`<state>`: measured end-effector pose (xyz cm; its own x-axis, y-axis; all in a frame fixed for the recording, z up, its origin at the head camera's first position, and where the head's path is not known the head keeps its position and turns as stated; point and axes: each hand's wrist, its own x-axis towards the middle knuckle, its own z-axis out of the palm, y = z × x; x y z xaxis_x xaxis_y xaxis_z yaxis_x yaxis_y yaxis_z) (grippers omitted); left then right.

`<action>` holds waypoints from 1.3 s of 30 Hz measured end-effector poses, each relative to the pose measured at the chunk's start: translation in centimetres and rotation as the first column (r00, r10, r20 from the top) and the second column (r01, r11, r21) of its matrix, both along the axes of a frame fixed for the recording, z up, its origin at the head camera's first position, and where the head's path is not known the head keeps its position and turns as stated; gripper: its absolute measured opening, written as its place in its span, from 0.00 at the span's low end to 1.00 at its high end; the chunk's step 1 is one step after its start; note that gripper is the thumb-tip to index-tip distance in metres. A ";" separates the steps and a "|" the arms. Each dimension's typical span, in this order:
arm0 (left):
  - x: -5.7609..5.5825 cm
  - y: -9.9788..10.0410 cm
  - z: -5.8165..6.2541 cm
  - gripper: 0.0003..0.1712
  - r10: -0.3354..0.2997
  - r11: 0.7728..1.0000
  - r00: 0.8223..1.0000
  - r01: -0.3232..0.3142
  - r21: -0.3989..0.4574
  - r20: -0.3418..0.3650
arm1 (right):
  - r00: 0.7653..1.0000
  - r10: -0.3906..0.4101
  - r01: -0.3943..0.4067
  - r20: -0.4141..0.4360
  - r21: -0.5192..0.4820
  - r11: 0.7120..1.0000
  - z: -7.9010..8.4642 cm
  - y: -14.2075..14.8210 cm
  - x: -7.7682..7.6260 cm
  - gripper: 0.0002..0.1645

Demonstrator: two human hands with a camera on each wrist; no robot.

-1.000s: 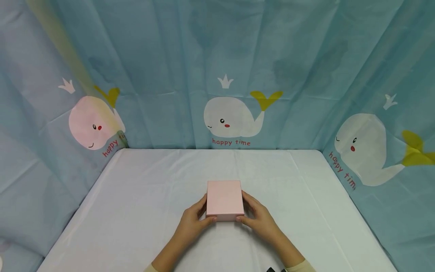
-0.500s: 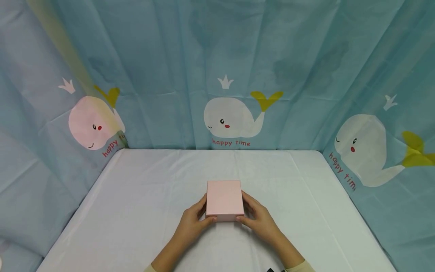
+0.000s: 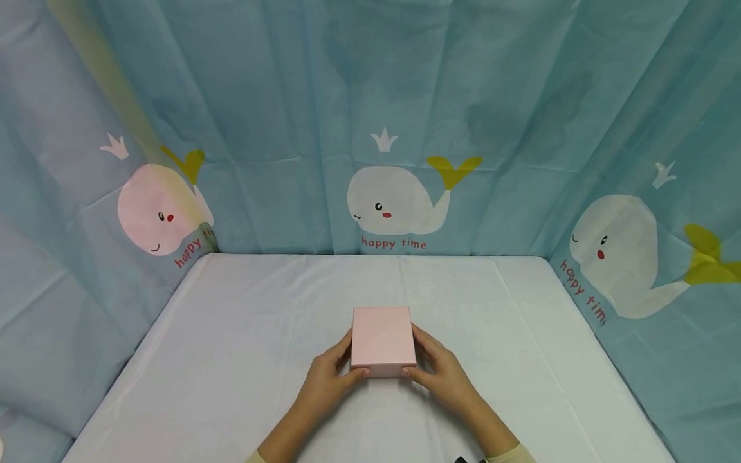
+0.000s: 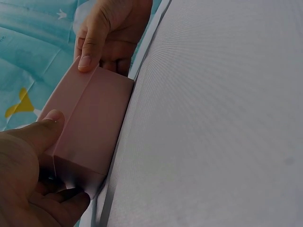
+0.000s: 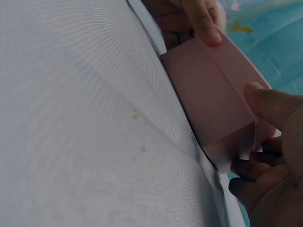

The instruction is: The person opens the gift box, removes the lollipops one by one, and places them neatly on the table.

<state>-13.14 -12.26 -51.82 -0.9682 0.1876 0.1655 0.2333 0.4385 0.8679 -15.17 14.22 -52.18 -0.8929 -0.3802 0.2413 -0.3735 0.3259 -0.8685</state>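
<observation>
A square pink box (image 3: 383,337) with a lid sits on the white cloth in the middle of the head view. My left hand (image 3: 329,375) grips its left side, thumb at the near left corner and fingers along the side. On the other side my right hand (image 3: 443,375) holds it the same way, mirrored. Seen from the left wrist, a seam runs along the front of the box (image 4: 97,120), and both thumbs press on the lid band above it. Fingertips curl low by the side walls in the right wrist view, where the box (image 5: 203,90) stands flat.
White cloth (image 3: 243,321) covers the table. Blue curtains (image 3: 278,128) printed with whales enclose it at the back and on both sides. A small dark object (image 3: 460,460) shows at the bottom edge, near the right sleeve (image 3: 512,454).
</observation>
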 end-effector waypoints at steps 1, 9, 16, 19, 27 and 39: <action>0.0 0.0 0.0 0.52 -0.001 1.000 1.000 0.001 -0.002 -0.009 | 1.000 -0.001 0.001 -0.012 0.006 1.000 0.0 0.0 0.0 0.51; 0.0 0.0 0.0 0.53 0.011 1.000 1.000 -0.011 -0.015 -0.024 | 0.999 -0.015 0.015 -0.034 0.023 1.000 -0.1 0.1 0.0 0.52; -0.1 0.0 0.0 0.53 0.005 1.000 0.999 -0.004 0.022 -0.032 | 0.998 -0.046 0.049 -0.047 0.066 0.997 0.1 0.1 0.0 0.52; -0.1 0.1 0.2 0.53 0.016 1.000 0.999 -0.015 0.022 -0.040 | 0.996 -0.050 0.057 -0.078 0.085 0.995 0.2 0.1 0.0 0.52; 1.0 0.7 2.5 0.50 0.019 0.998 0.994 -0.013 0.063 -0.104 | 0.992 -0.049 0.059 -0.116 0.083 0.995 0.7 0.1 0.1 0.51; 0.3 0.1 0.9 0.52 0.003 1.000 0.983 0.001 0.022 -0.183 | 0.978 -0.048 0.052 -0.202 0.014 0.999 2.2 0.3 0.3 0.50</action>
<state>-12.89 -12.20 -50.91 -0.9215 0.1811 0.3437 0.3884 0.4203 0.8200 -14.84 14.52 -49.98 -0.8445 -0.3428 0.4114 -0.5232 0.3642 -0.7705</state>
